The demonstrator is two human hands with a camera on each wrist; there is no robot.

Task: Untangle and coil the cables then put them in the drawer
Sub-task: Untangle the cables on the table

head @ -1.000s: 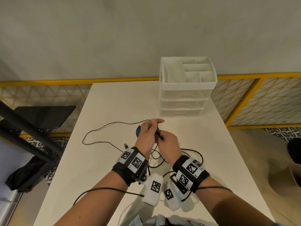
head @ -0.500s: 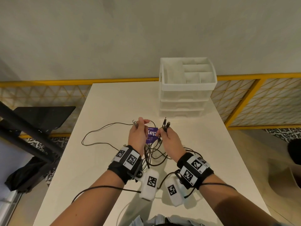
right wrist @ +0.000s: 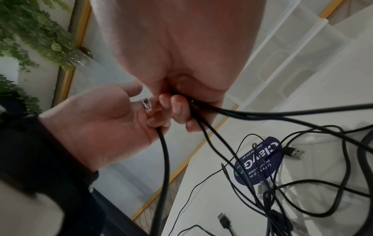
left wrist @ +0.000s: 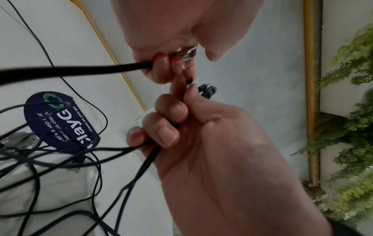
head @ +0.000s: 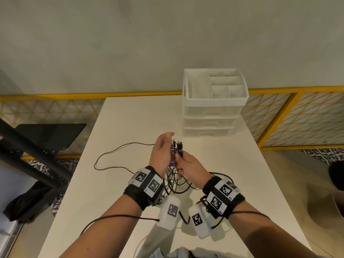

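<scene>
Above mid-worktop point(head: 119, 187), the left hand point(head: 161, 155) pinches one cable's metal plug point(left wrist: 186, 53). Just beside it, the right hand point(head: 189, 167) grips several cables point(head: 175, 183), plugs upward, hanging to a tangle below. The drawer unit point(head: 212, 116) stands at the far edge.

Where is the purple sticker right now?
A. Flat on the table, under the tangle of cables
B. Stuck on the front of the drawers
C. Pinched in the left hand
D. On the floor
A: in both wrist views the purple sticker lies flat on the table, with black cables looping over it; neither hand touches it.
</scene>
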